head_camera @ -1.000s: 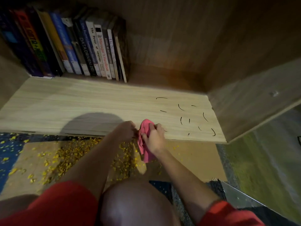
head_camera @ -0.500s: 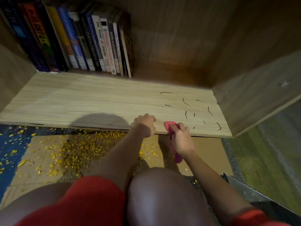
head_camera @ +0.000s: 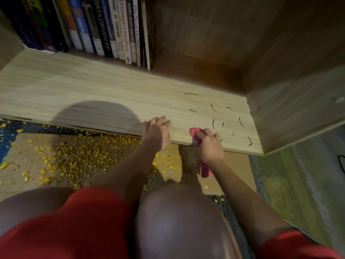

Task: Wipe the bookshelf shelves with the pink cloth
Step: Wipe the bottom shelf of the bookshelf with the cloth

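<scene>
While a person is crouching before a low shelf (head_camera: 93,101), the right hand (head_camera: 210,146) is gripping the pink cloth (head_camera: 195,132), its fingers curling round the bunched fabric; the cloth's top is sitting on the shelf's front edge, toward four o'clock of the board, and a tail of it is hanging below the hand, off the edge. The left hand (head_camera: 156,133) is lying just beside, at nine o'clock from the right, fingers loosely straight over the front edge and holding nothing. Short black marks (head_camera: 214,108) are lying scattered from twelve to three o'clock of the cloth, the nearest almost touching the right hand; books (head_camera: 112,28) are standing upright at the back, toward eleven o'clock; yellow crumbs (head_camera: 84,156) are littering the floor at eight o'clock; a bare knee (head_camera: 183,217) is filling the foreground at six.

The wiping seems to be only starting, since the marks are all showing; the next move is likely calling for pushing the cloth forward toward one o'clock with firm pressure, sweeping across the marks, while the left hand is steadying the body.
</scene>
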The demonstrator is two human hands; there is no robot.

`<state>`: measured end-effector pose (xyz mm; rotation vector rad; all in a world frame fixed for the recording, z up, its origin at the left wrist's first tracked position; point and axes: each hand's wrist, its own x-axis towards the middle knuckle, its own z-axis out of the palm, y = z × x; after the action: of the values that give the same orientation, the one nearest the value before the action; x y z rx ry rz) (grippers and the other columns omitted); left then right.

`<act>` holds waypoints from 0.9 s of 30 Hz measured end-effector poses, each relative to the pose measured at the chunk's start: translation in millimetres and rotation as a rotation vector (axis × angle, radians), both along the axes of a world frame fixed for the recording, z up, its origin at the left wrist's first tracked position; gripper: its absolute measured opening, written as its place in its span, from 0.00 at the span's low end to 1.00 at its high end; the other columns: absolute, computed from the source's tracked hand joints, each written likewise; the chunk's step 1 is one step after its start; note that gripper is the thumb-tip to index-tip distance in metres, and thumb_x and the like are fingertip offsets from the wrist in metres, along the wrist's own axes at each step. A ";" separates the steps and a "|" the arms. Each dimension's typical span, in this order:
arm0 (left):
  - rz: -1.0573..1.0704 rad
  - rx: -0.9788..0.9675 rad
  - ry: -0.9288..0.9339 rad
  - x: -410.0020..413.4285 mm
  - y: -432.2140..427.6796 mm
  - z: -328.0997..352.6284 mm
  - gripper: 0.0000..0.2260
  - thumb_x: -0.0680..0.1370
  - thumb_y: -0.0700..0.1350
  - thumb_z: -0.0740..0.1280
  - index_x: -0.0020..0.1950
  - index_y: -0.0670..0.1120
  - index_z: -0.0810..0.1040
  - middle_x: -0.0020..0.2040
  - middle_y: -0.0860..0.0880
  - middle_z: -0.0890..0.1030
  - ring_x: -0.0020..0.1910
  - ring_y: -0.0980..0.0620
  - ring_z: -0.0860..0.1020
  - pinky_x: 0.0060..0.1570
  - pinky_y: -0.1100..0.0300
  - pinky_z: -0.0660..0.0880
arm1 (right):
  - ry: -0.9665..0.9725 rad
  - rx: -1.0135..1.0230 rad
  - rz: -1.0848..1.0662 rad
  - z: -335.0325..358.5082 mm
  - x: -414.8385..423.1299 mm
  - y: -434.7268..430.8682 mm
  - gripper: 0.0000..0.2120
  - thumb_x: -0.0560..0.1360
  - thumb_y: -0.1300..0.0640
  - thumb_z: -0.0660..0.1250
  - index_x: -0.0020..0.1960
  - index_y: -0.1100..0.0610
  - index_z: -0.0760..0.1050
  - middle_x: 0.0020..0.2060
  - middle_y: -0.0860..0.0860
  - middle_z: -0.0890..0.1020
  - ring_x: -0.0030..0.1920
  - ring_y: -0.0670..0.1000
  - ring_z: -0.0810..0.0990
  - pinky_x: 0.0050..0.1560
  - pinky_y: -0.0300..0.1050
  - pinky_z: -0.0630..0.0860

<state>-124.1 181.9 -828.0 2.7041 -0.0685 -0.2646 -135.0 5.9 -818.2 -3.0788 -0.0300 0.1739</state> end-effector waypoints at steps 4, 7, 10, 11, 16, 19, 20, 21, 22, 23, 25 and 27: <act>0.021 -0.052 0.027 -0.2 6.3 -13.9 0.25 0.80 0.52 0.59 0.76 0.51 0.58 0.77 0.52 0.53 0.75 0.50 0.49 0.73 0.47 0.46 | -0.044 -0.024 -0.105 -0.7 9.6 17.4 0.20 0.76 0.64 0.58 0.67 0.53 0.69 0.64 0.53 0.69 0.61 0.60 0.66 0.56 0.49 0.69; 0.027 -0.036 0.033 -0.5 1.8 -16.8 0.26 0.80 0.53 0.57 0.77 0.53 0.54 0.77 0.52 0.51 0.75 0.48 0.47 0.72 0.45 0.43 | -0.045 0.014 0.064 -10.5 -10.7 30.7 0.22 0.77 0.62 0.58 0.70 0.52 0.66 0.65 0.53 0.67 0.60 0.60 0.65 0.54 0.50 0.69; 0.003 -0.036 0.050 -0.6 -0.4 -18.3 0.26 0.82 0.52 0.54 0.77 0.52 0.50 0.77 0.53 0.48 0.76 0.48 0.44 0.72 0.45 0.40 | -0.044 -0.014 0.096 -5.8 3.6 -1.9 0.21 0.76 0.62 0.58 0.68 0.51 0.68 0.65 0.52 0.68 0.58 0.59 0.66 0.54 0.50 0.68; -0.011 -0.025 0.051 -0.5 0.6 -18.8 0.26 0.82 0.53 0.54 0.77 0.52 0.49 0.77 0.53 0.47 0.76 0.48 0.43 0.72 0.45 0.40 | -0.036 -0.019 0.022 -4.7 15.1 -12.6 0.21 0.76 0.63 0.58 0.67 0.51 0.69 0.64 0.52 0.69 0.58 0.60 0.66 0.54 0.50 0.69; -0.016 -0.019 0.053 0.3 2.9 -21.9 0.26 0.82 0.54 0.53 0.77 0.53 0.48 0.77 0.53 0.46 0.76 0.48 0.42 0.72 0.46 0.40 | -0.043 0.003 -0.019 -7.0 11.4 19.7 0.20 0.76 0.63 0.57 0.67 0.52 0.69 0.63 0.53 0.69 0.59 0.59 0.66 0.54 0.49 0.67; 0.003 -0.035 0.039 0.6 0.5 -23.0 0.26 0.81 0.54 0.54 0.77 0.53 0.49 0.77 0.54 0.47 0.76 0.49 0.43 0.72 0.46 0.40 | -0.063 0.030 0.170 -11.5 -10.0 23.9 0.22 0.76 0.61 0.58 0.69 0.51 0.67 0.64 0.52 0.68 0.58 0.59 0.66 0.54 0.50 0.67; 0.002 -0.035 0.039 0.4 0.2 -23.3 0.26 0.81 0.53 0.54 0.77 0.53 0.49 0.77 0.54 0.47 0.76 0.49 0.43 0.72 0.46 0.39 | -0.058 0.040 0.167 -8.6 -3.6 14.0 0.22 0.76 0.61 0.58 0.69 0.50 0.67 0.64 0.52 0.69 0.58 0.60 0.66 0.55 0.50 0.67; -0.002 -0.033 0.041 0.6 0.5 -23.7 0.26 0.81 0.53 0.53 0.77 0.53 0.48 0.77 0.54 0.47 0.76 0.49 0.42 0.72 0.46 0.39 | -0.047 0.049 0.114 -6.4 7.0 3.9 0.22 0.76 0.61 0.57 0.68 0.49 0.69 0.63 0.52 0.69 0.57 0.60 0.66 0.55 0.51 0.68; -0.007 -0.034 0.045 0.8 1.0 -24.1 0.26 0.82 0.53 0.53 0.77 0.53 0.48 0.77 0.54 0.46 0.76 0.49 0.42 0.72 0.46 0.38 | -0.040 0.053 0.031 -5.2 18.4 -4.9 0.21 0.76 0.61 0.57 0.67 0.49 0.70 0.62 0.52 0.70 0.57 0.60 0.66 0.55 0.51 0.69; -0.009 -0.038 0.049 0.8 1.7 -24.5 0.26 0.82 0.53 0.53 0.77 0.53 0.48 0.77 0.54 0.46 0.76 0.50 0.41 0.72 0.46 0.38 | -0.035 0.049 -0.052 -2.9 26.2 -8.6 0.20 0.76 0.62 0.57 0.67 0.50 0.71 0.62 0.52 0.69 0.58 0.59 0.66 0.55 0.51 0.69; 0.000 -0.046 0.054 1.1 2.7 -25.2 0.26 0.81 0.54 0.53 0.77 0.54 0.48 0.77 0.55 0.46 0.76 0.50 0.41 0.72 0.46 0.37 | -0.038 0.013 -0.100 -3.6 26.1 5.5 0.20 0.76 0.62 0.58 0.67 0.51 0.70 0.63 0.53 0.68 0.59 0.60 0.66 0.54 0.49 0.68; 0.011 -0.060 0.066 0.3 1.2 -25.3 0.26 0.81 0.54 0.54 0.77 0.55 0.49 0.77 0.56 0.46 0.76 0.51 0.41 0.71 0.46 0.37 | -0.049 0.038 -0.007 -9.8 7.2 25.7 0.21 0.76 0.61 0.58 0.68 0.50 0.68 0.63 0.53 0.69 0.58 0.59 0.66 0.54 0.49 0.66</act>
<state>-123.8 183.2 -853.3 2.6334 -0.0415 -0.3425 -127.9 31.6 -828.0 -3.0446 -0.0236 0.0968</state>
